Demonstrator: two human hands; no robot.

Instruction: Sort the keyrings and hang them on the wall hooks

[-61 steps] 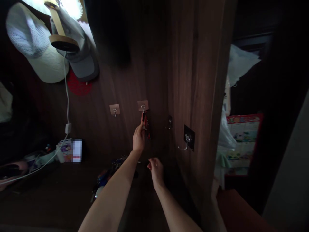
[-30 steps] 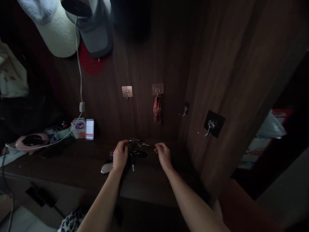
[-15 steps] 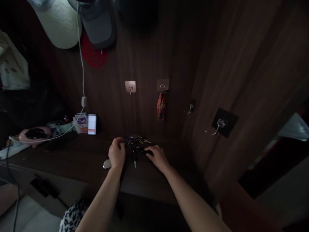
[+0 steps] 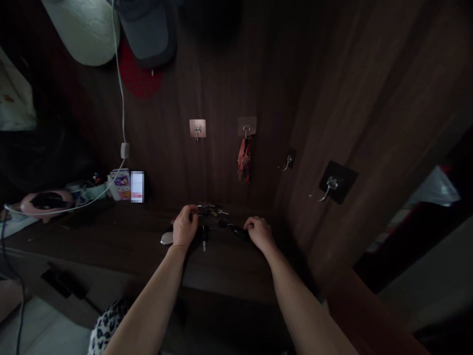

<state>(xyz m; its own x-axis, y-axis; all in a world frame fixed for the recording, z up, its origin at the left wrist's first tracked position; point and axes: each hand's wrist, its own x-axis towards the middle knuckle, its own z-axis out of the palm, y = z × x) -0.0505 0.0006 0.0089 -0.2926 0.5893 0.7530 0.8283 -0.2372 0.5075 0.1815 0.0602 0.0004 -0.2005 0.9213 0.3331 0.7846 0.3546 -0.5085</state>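
My left hand is over the dark shelf with its fingers curled in at the edge of a bunch of keys; what they pinch is hidden. Beside its wrist lies a rounded silvery object, partly covered by the hand. A single key with a dark head points toward me, right of that hand. Farther right, my right hand has its fingertips closed on the end of a long black object, too dark to name, lying on the shelf.
Above the shelf, a red key pouch hangs from a wall hook. Other hooks include a bare one and a larger one on the side panel. Left stand a lit phone, small boxes and a white cable.
My right hand has moved right, and the black object has shifted right with it, away from the keys. My left hand has moved slightly right and forward. The view has shifted a little.
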